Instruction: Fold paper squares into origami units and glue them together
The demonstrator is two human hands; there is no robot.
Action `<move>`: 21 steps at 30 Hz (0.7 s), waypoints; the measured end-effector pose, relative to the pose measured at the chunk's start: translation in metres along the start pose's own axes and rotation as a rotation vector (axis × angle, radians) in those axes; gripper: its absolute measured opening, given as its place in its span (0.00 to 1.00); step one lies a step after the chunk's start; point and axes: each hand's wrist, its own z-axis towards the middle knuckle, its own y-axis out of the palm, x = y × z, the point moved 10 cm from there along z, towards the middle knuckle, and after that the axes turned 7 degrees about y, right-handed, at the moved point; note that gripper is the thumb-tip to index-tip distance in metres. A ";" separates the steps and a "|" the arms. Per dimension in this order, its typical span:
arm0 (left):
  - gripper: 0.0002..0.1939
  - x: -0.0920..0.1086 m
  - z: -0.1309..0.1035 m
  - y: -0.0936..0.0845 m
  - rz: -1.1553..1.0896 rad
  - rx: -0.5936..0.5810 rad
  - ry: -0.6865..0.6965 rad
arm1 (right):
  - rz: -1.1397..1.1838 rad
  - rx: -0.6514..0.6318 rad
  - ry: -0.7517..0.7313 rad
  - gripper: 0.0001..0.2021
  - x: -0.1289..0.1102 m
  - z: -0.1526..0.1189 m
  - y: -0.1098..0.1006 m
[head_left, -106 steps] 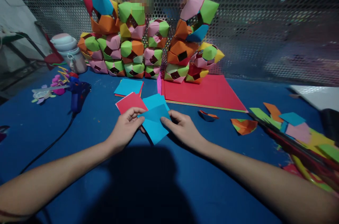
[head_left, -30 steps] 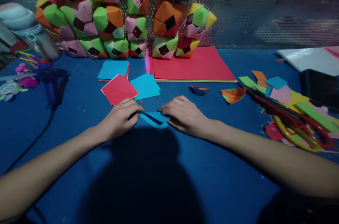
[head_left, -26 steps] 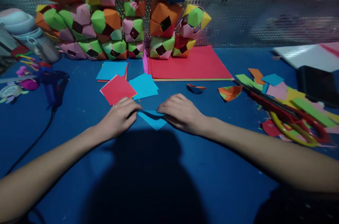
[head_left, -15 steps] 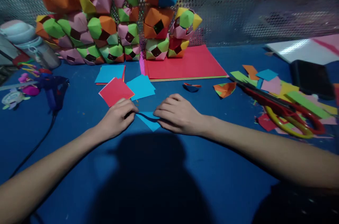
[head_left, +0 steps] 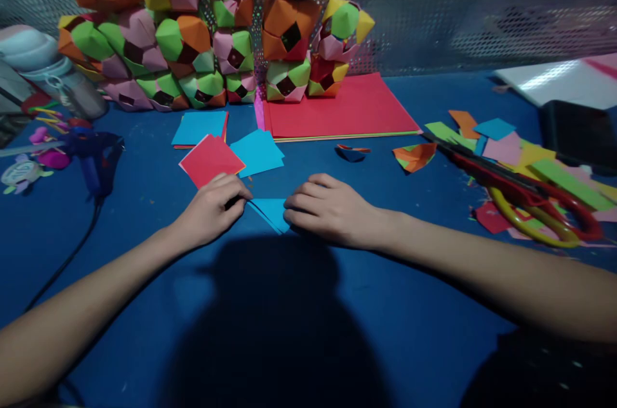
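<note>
While both hands meet over blue table (head_left: 414, 305), head view gives us: left hand (head_left: 212, 212), fingers curled, thumb and fingertips together on left corner of folded blue paper (head_left: 270, 210). Right hand (head_left: 332, 210) palm down, fingers bent side by side over its right end; grip underneath hidden, can't tell open or closed. We see folded blue paper flat-ish between hands, point toward us, just below red squares (head_left: 212, 160) and loose blue squares (head_left: 259, 152). Scissors (head_left: 530, 196) well right, among scraps (head_left: 525, 154).
</note>
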 end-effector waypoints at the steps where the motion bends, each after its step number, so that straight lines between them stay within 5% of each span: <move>1: 0.07 -0.001 0.000 0.000 -0.005 0.005 -0.004 | 0.011 -0.002 0.002 0.16 0.000 0.000 0.000; 21: 0.06 -0.003 0.001 -0.001 -0.033 0.016 -0.033 | 0.053 -0.036 0.017 0.16 -0.002 -0.001 0.003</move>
